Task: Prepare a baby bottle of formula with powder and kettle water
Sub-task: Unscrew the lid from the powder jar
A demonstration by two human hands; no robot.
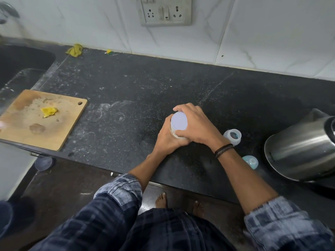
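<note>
I see a dim kitchen under soft, cool light from above. The white wall (pixel 272 33) is the brightest area. The dark counter (pixel 145 84) soaks up light, shows pale smudges and darkens toward the right. A long highlight streaks the steel kettle (pixel 299 147). Wide-angle distortion bends the counter's edges. The sink (pixel 21 66) corner and the sleeves (pixel 117 192) at the bottom are blurred.

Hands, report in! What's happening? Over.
Left hand grips lidded jar low, right hand grips its top. Open bottle, kettle stand at right. Nothing in the way.
</note>
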